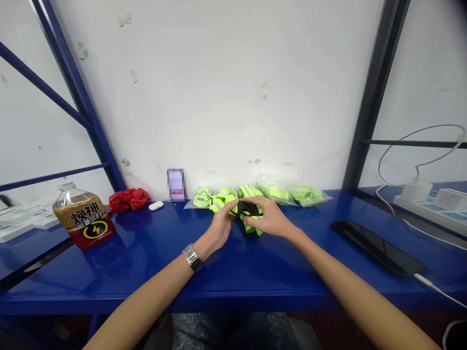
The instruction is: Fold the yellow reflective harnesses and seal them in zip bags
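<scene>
In the head view a fluorescent yellow-green reflective strap point(221, 200) with grey stripes is bunched up over the middle of the blue table. My left hand point(221, 229) is closed on its left side, thumb on top. From the right, my right hand point(273, 216) pinches the black part point(248, 209) of the strap between thumb and fingers. Some of the strap hangs below the black part. Both hands partly cover it, so its full shape is hidden. Behind it lie more yellow-green bundles, one in a clear bag point(202, 197) on the left.
Clear bags point(310, 195) of similar straps lie along the wall. On the left stand a large drink bottle point(84, 216), a red plastic bag point(129, 199), a white case point(156, 205) and an upright phone point(176, 184). A black phone point(379, 247) with a cable lies right, near power strips point(434, 209).
</scene>
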Available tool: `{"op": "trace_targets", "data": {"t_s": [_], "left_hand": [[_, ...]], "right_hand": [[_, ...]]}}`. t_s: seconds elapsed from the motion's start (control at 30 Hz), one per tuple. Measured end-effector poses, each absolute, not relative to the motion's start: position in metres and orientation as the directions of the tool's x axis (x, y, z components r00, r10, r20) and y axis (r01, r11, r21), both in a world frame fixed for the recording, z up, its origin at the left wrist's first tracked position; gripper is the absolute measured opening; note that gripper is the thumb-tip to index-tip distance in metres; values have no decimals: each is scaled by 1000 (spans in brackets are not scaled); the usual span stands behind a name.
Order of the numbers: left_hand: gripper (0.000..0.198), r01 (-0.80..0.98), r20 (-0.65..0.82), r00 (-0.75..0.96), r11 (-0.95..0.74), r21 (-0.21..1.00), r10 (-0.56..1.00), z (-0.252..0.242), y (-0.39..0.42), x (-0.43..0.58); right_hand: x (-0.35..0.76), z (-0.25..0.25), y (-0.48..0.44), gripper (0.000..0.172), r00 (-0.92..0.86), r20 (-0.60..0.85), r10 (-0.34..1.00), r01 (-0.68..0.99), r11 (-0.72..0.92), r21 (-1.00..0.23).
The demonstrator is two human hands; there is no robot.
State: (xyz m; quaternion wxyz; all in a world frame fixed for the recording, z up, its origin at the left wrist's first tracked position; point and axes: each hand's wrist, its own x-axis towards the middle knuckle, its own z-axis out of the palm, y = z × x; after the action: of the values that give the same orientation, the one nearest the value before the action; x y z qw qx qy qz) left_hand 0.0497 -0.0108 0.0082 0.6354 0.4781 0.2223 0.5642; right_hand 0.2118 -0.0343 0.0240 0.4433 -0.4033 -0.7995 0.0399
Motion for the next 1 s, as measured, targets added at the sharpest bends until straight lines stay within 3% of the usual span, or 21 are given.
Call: {"op": "trace_targets", "data": {"t_s": [0.07,0.17,0.23,0.3,0.4,0.53,0.63,0.77,0.9,1.0], "left_hand": [[26,-572,212,223,-48,819,952,15,-9,58],[21,-653,156,113,-45,756,981,24,-4,68],[14,-691,120,74,-36,722,990,30,0,73],[11,-696,71,108,24,717,992,36,4,74],[17,-672,31,162,87,735,986,43,10,71],[26,-649,109,169,27,760,980,45,16,60],[29,-663,111,167,28,749,980,42,16,52],[30,-688,60,185,86,721,981,39,8,51],[28,-639,-19,129,98,763,991,33,-2,58],[32,-576,-27,79,68,814,997,22,-15,64]], "right_hand": [[212,23,-35,48,-341,663,666,617,691,-377],[209,21,-45,53,-248,751,612,717,637,-282],[203,21,-56,44,-205,823,530,716,654,-243],[193,21,-66,25,-298,811,504,617,750,-239],[177,21,-70,16,-402,682,611,526,764,-374],[168,16,-55,18,-216,522,825,503,553,-665],[168,10,-41,26,-198,443,875,303,484,-821],[165,6,-23,52,-106,299,948,-83,291,-953],[157,9,-2,58,89,250,964,-401,265,-877],[153,12,10,57,287,191,939,-522,320,-791]]}}
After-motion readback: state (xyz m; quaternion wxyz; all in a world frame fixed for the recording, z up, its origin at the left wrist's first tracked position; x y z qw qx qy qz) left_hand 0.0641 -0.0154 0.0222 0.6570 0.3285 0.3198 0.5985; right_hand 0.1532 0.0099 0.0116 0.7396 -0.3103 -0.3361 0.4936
